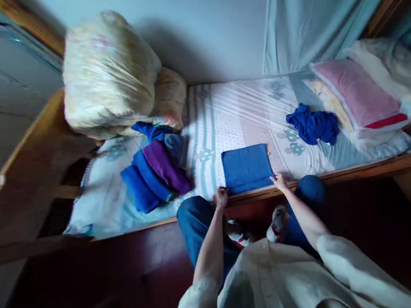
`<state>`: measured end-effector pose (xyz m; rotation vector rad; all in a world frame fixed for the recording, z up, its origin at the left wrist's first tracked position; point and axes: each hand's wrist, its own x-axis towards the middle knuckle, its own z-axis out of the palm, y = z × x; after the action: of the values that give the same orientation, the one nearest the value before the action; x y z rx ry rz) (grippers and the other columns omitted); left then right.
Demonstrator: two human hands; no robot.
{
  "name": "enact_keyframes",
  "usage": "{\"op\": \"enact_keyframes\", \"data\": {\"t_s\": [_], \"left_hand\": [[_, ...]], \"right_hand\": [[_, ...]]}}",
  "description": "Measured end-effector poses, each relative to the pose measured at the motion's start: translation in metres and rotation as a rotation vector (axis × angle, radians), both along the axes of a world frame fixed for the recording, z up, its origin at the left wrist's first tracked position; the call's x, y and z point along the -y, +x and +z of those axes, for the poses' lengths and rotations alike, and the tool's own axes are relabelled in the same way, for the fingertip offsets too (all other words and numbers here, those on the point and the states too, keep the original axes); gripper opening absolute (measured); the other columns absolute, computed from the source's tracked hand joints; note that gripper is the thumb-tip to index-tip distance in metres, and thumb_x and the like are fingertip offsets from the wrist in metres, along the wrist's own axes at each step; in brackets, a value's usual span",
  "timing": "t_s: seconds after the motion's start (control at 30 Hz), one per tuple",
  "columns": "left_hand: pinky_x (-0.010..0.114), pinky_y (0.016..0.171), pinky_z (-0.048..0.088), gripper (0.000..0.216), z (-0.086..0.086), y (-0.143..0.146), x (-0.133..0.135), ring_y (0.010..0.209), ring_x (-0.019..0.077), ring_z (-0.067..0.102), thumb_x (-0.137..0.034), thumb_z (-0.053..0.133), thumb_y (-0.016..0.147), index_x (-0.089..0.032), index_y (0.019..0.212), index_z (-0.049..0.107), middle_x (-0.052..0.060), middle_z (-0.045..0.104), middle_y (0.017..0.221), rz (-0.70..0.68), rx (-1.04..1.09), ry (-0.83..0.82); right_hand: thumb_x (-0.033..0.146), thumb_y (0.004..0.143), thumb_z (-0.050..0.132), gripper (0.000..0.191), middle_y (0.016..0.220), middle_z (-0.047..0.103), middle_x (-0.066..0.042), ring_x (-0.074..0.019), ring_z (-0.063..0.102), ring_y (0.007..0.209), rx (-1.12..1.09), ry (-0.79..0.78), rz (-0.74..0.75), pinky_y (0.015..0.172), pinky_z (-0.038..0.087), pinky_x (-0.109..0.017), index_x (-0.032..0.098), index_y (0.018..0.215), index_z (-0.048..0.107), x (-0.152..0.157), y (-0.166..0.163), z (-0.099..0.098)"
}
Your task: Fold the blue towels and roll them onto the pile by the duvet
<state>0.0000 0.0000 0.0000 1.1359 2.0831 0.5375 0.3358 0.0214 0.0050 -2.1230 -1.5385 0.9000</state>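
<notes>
A folded blue cloth (246, 167) lies flat on the striped bed sheet (231, 120), close to the bed's near wooden edge. My left hand (221, 197) pinches its near left corner, fingers closed on the fabric. My right hand (279, 181) holds the near right corner the same way. To the left lies a stack of folded blue and purple cloths (155, 173). A crumpled blue cloth (313, 125) sits further right on the sheet.
A big bundle of bedding (112, 75) is piled at the left end. Pink and white pillows (360, 90) lie at the right end. The wooden bed rail (362, 168) runs across in front of my knees. A wall rises behind the bed.
</notes>
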Motion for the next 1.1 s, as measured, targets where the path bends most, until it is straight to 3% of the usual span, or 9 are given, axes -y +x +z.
{"op": "enact_keyframes", "data": {"t_s": [0.33, 0.5, 0.57, 0.63, 0.73, 0.8, 0.93, 1.1], "left_hand": [[0.028, 0.075, 0.048, 0.007, 0.001, 0.0, 0.001, 0.077, 0.0202, 0.068, -0.026, 0.063, 0.087, -0.019, 0.087, 0.063, 0.003, 0.069, 0.074, -0.003, -0.005, 0.008], [0.031, 0.077, 0.053, 0.014, 0.007, 0.004, 0.007, 0.082, 0.0214, 0.069, -0.027, 0.059, 0.091, -0.017, 0.099, 0.064, 0.008, 0.072, 0.088, -0.039, -0.035, 0.066], [0.036, 0.086, 0.054, 0.02, 0.011, 0.006, 0.012, 0.096, 0.0251, 0.07, -0.026, 0.057, 0.091, -0.016, 0.107, 0.065, 0.014, 0.073, 0.105, -0.122, -0.131, 0.174], [0.042, 0.099, 0.052, 0.028, 0.014, 0.011, 0.019, 0.117, 0.0292, 0.065, -0.026, 0.056, 0.092, -0.016, 0.116, 0.066, 0.017, 0.069, 0.125, -0.298, -0.231, 0.304], [0.046, 0.115, 0.042, 0.04, 0.013, 0.018, 0.029, 0.139, 0.0306, 0.051, -0.024, 0.053, 0.093, -0.016, 0.131, 0.063, 0.016, 0.059, 0.145, -0.617, -0.301, 0.398], [0.047, 0.12, 0.037, 0.049, 0.008, 0.022, 0.032, 0.145, 0.0307, 0.045, -0.017, 0.05, 0.091, -0.012, 0.138, 0.059, 0.018, 0.055, 0.151, -0.741, -0.355, 0.365], [0.047, 0.122, 0.035, 0.061, -0.004, 0.022, 0.029, 0.146, 0.0313, 0.045, -0.003, 0.044, 0.083, -0.003, 0.144, 0.053, 0.023, 0.052, 0.152, -0.854, -0.481, 0.25], [0.046, 0.115, 0.043, 0.055, -0.01, 0.019, 0.01, 0.137, 0.0293, 0.056, 0.001, 0.038, 0.087, -0.005, 0.138, 0.058, 0.025, 0.059, 0.143, -0.885, -0.547, 0.21]], "right_hand": [[0.033, 0.087, 0.061, 0.019, 0.075, 0.072, -0.004, -0.0179, 0.064, 0.069, -0.011, 0.014, 0.016, 0.066, 0.049, -0.024, 0.017, 0.08, 0.069, -0.003, 0.001, -0.001], [0.03, 0.089, 0.058, 0.019, 0.079, 0.074, -0.006, -0.0199, 0.066, 0.075, 0.072, 0.048, 0.026, 0.072, 0.051, -0.026, 0.016, 0.089, 0.071, 0.0, 0.0, 0.005], [0.025, 0.091, 0.055, 0.021, 0.091, 0.076, -0.01, -0.0223, 0.069, 0.086, 0.15, 0.08, 0.032, 0.079, 0.053, -0.03, 0.015, 0.1, 0.072, 0.006, -0.001, 0.011], [0.021, 0.094, 0.052, 0.028, 0.109, 0.075, -0.015, -0.0251, 0.068, 0.102, 0.235, 0.165, 0.08, 0.09, 0.053, -0.034, 0.015, 0.115, 0.07, 0.015, -0.003, 0.019], [0.017, 0.096, 0.049, 0.04, 0.135, 0.066, -0.017, -0.0266, 0.06, 0.124, 0.316, 0.29, 0.297, 0.107, 0.046, -0.041, 0.016, 0.133, 0.064, 0.03, -0.009, 0.03], [0.017, 0.096, 0.05, 0.045, 0.145, 0.06, -0.016, -0.0269, 0.055, 0.134, 0.349, 0.289, 0.477, 0.114, 0.04, -0.045, 0.017, 0.139, 0.061, 0.037, -0.015, 0.035], [0.012, 0.092, 0.052, 0.052, 0.152, 0.054, -0.02, -0.0278, 0.049, 0.142, 0.458, 0.173, 0.684, 0.118, 0.035, -0.047, 0.011, 0.144, 0.057, 0.034, -0.027, 0.037], [0.0, 0.091, 0.045, 0.053, 0.147, 0.058, -0.021, -0.0261, 0.052, 0.14, 0.602, 0.067, 0.732, 0.116, 0.038, -0.045, 0.011, 0.14, 0.061, 0.018, -0.032, 0.04]]}}
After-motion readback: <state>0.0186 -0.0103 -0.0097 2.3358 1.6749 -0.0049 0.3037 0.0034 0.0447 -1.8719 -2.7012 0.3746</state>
